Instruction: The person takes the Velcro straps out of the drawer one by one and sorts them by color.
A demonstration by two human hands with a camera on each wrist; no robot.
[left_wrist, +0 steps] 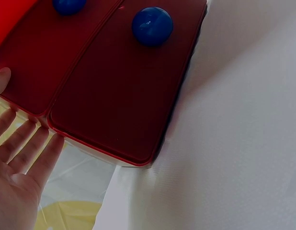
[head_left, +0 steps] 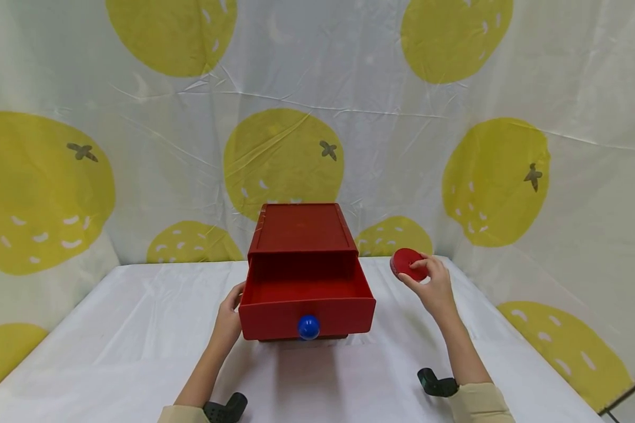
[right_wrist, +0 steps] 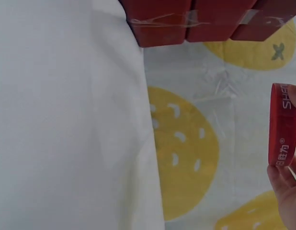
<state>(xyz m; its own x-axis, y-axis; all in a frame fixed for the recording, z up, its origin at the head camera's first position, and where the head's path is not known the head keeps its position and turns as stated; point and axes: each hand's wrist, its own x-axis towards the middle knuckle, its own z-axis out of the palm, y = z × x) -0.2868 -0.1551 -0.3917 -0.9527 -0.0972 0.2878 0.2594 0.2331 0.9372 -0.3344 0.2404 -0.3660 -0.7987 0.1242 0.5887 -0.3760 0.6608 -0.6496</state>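
Note:
A red drawer cabinet (head_left: 301, 229) stands on the table with its top drawer (head_left: 344, 314) pulled out. The inside of that drawer shows no contents, and a blue knob (head_left: 308, 327) sits on its front. Against the cabinet's left side rests my left hand (head_left: 226, 322), fingers fairly straight; in the left wrist view its fingertips (left_wrist: 56, 139) touch the side, with the thumb near the front edge. To the right of the cabinet, my right hand (head_left: 435, 288) holds up a round, flat red roll (head_left: 406, 262) between thumb and fingers. White lettering runs along the roll's rim (right_wrist: 283, 127).
A white cloth covers the table (head_left: 137, 329). Behind it hangs a pale curtain (head_left: 381, 153) printed with yellow fruit. Lower drawers with blue knobs (left_wrist: 153, 26) are closed beneath the top one. Dark bands (head_left: 438, 385) circle both wrists.

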